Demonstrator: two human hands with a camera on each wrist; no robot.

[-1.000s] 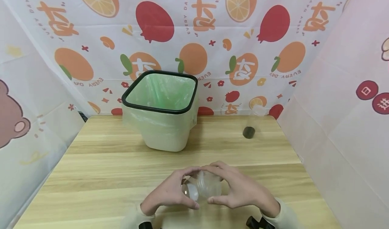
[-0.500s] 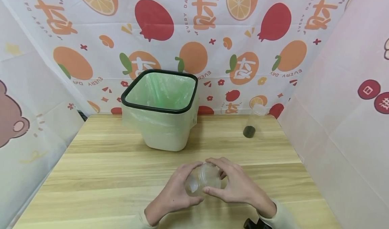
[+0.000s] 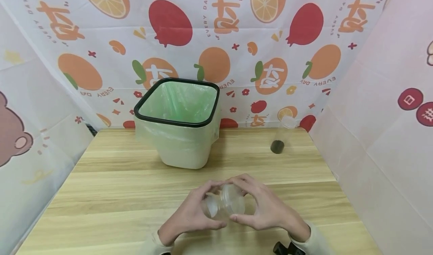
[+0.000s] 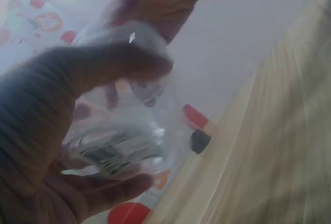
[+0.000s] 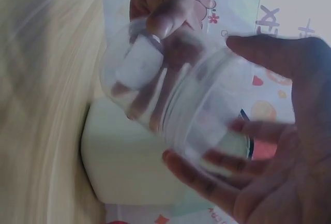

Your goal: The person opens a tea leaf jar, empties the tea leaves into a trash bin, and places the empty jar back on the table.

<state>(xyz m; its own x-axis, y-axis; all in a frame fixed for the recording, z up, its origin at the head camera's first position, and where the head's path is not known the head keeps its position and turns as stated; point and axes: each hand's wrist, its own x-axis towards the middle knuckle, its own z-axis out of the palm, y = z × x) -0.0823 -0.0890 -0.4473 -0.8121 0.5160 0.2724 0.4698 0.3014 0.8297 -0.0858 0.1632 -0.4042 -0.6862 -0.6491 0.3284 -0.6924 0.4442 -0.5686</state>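
Observation:
A clear plastic jar (image 3: 234, 200) is held on its side between my two hands, over the front part of the table. My left hand (image 3: 194, 214) grips the jar body from the left, thumb on one side and fingers on the other. A pale label (image 5: 140, 64) shows at that end in the right wrist view. My right hand (image 3: 267, 206) curls its thumb and fingers round the wide ribbed end, which looks like a screw lid (image 5: 194, 107). Whether the lid sits tight or loose I cannot tell. The left wrist view is blurred.
A cream bin (image 3: 184, 153) with a black rim and green liner stands at the back, left of centre. At the back right is a clear bottle with a dark lower end (image 3: 277, 146). The wooden table (image 3: 111, 195) meets printed cloth walls (image 3: 209, 108).
Both hands shift slightly up, then back down a little, with the jar between them. My right hand's fingers change position slightly on the wide end. Bin and bottle stay in place.

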